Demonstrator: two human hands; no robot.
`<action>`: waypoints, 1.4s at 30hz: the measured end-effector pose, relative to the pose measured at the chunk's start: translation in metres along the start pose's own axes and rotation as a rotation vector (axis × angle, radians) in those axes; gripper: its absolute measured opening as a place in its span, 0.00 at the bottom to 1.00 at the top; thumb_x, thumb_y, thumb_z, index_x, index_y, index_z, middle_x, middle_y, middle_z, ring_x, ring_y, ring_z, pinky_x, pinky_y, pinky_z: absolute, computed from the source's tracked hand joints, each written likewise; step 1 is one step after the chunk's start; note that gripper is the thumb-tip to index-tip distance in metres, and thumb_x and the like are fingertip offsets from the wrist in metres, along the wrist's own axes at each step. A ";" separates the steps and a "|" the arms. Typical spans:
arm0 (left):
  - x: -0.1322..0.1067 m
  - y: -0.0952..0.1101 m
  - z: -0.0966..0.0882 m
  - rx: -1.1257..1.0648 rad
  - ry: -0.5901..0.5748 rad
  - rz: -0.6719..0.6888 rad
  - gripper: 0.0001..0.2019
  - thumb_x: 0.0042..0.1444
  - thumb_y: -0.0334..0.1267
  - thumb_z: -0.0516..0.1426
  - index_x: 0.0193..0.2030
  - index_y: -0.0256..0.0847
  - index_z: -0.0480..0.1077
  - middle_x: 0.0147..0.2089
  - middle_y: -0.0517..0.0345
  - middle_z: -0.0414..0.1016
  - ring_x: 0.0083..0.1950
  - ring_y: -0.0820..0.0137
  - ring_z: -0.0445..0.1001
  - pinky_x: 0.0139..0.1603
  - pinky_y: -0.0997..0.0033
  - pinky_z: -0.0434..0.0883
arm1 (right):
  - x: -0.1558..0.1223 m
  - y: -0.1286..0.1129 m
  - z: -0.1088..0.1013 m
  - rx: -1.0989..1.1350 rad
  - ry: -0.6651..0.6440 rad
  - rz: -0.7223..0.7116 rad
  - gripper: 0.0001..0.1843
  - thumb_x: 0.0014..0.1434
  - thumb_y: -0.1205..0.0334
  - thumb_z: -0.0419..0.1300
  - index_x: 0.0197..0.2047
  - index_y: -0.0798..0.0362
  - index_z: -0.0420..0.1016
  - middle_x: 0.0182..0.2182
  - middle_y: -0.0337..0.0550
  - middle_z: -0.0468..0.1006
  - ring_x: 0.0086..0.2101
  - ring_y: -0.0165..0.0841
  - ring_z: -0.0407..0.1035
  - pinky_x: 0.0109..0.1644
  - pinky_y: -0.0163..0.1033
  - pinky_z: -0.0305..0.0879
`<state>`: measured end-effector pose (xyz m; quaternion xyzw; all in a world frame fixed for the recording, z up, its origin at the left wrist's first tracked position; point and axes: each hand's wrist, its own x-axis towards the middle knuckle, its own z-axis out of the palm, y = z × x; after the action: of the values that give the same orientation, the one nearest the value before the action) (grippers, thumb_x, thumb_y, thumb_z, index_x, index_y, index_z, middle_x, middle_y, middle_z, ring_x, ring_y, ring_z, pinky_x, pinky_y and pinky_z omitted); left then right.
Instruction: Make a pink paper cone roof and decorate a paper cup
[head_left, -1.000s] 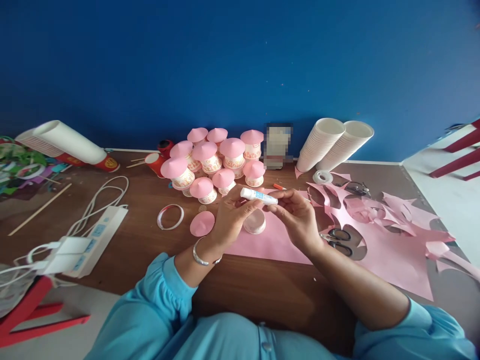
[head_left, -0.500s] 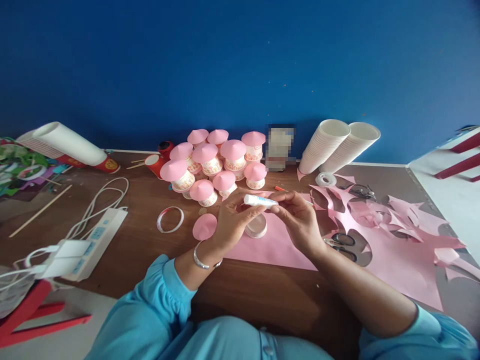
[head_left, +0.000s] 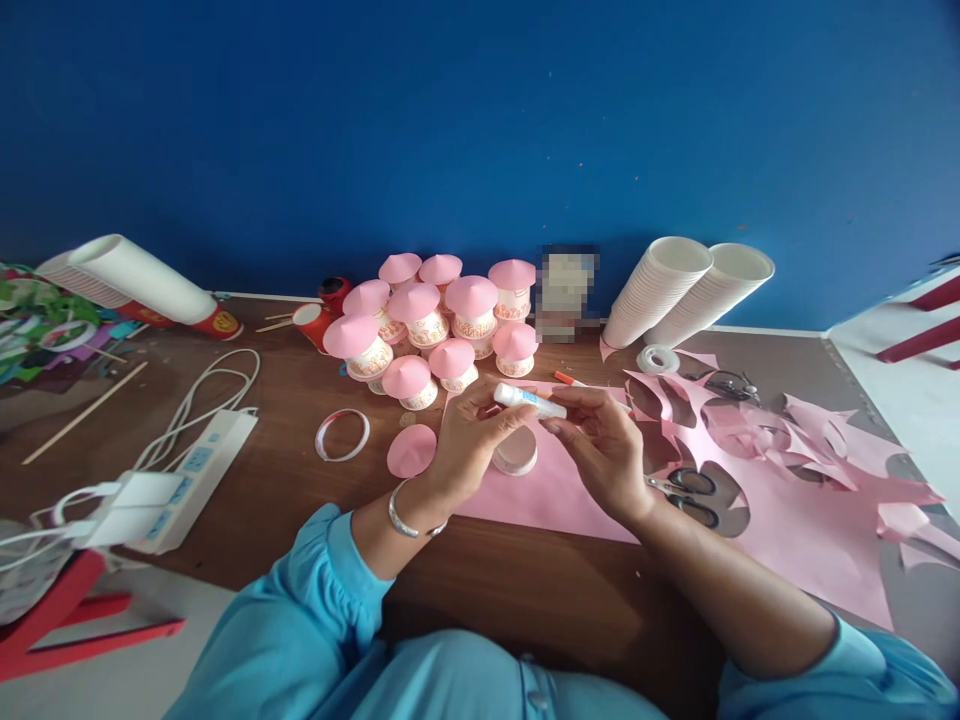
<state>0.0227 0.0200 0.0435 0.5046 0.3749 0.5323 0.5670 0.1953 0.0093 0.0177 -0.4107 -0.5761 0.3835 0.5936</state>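
Note:
A white glue stick (head_left: 529,400) with a blue label lies sideways between my two hands, above the table. My left hand (head_left: 466,442) is closed round its left part, thumb along the front. At the other end, my right hand (head_left: 609,452) pinches it between thumb and fingers. Beneath my hands a short round white cup piece (head_left: 516,454) stands on a pink paper sheet (head_left: 551,508). To the left of my left hand, a loose pink paper cone (head_left: 411,452) rests on the wooden table. Several cup pieces topped with pink cones (head_left: 415,302) cluster behind.
Two leaning stacks of white paper cups (head_left: 660,290) stand at the back right, near a tape roll (head_left: 658,359). Scissors (head_left: 688,492) lie among pink paper scraps (head_left: 720,430). On the left are a tape ring (head_left: 342,436), a power strip (head_left: 196,480) and cables.
The glue stick has tilted, its right end now lower, and more of its length and blue label shows between my hands. My view has shifted slightly.

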 end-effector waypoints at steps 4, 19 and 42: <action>0.003 0.005 -0.001 0.086 0.004 -0.016 0.11 0.59 0.46 0.69 0.33 0.42 0.76 0.34 0.62 0.76 0.39 0.71 0.76 0.43 0.70 0.75 | 0.000 -0.001 0.001 -0.004 -0.015 -0.011 0.11 0.63 0.50 0.72 0.44 0.46 0.80 0.38 0.43 0.83 0.37 0.37 0.77 0.42 0.44 0.78; 0.040 -0.047 -0.059 1.414 -0.305 0.339 0.13 0.68 0.24 0.52 0.51 0.39 0.75 0.49 0.48 0.82 0.46 0.61 0.80 0.43 0.64 0.76 | 0.027 0.024 -0.014 0.367 0.018 0.463 0.23 0.52 0.43 0.76 0.40 0.50 0.78 0.28 0.35 0.77 0.27 0.28 0.70 0.32 0.37 0.74; 0.033 -0.031 -0.054 1.054 -0.183 0.476 0.05 0.65 0.32 0.61 0.47 0.41 0.72 0.43 0.54 0.81 0.43 0.65 0.81 0.46 0.63 0.79 | 0.033 0.029 -0.032 -0.438 -0.286 -0.233 0.14 0.73 0.52 0.58 0.47 0.46 0.84 0.38 0.48 0.80 0.37 0.40 0.75 0.41 0.46 0.76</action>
<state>-0.0168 0.0638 0.0057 0.8327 0.4150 0.3411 0.1344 0.2287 0.0494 0.0030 -0.4020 -0.7666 0.2332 0.4432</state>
